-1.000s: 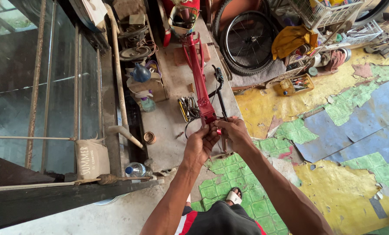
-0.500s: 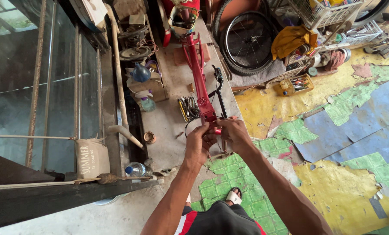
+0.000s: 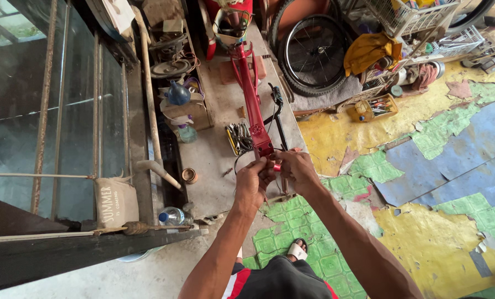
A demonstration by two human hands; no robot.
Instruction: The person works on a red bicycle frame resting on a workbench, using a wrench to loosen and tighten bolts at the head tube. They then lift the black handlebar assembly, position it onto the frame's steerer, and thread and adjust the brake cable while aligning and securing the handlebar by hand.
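- Cluttered bike workshop, peeling green, yellow and blue floor (image 3: 424, 166), glass cabinet (image 3: 48, 111) on one side.
- Red bike frame (image 3: 251, 99) stands nose-down in the middle.
- Left hand (image 3: 253, 180) is closed around the frame's near end, right hand (image 3: 293, 166) curled on the same spot just beside it.
- Not much has changed over the last second: both hands stay put, only nudging closer, so it looks like fiddly fitting work.
- Spare wheel (image 3: 314, 52) leans behind, tray of tools (image 3: 239, 138) beside the frame.
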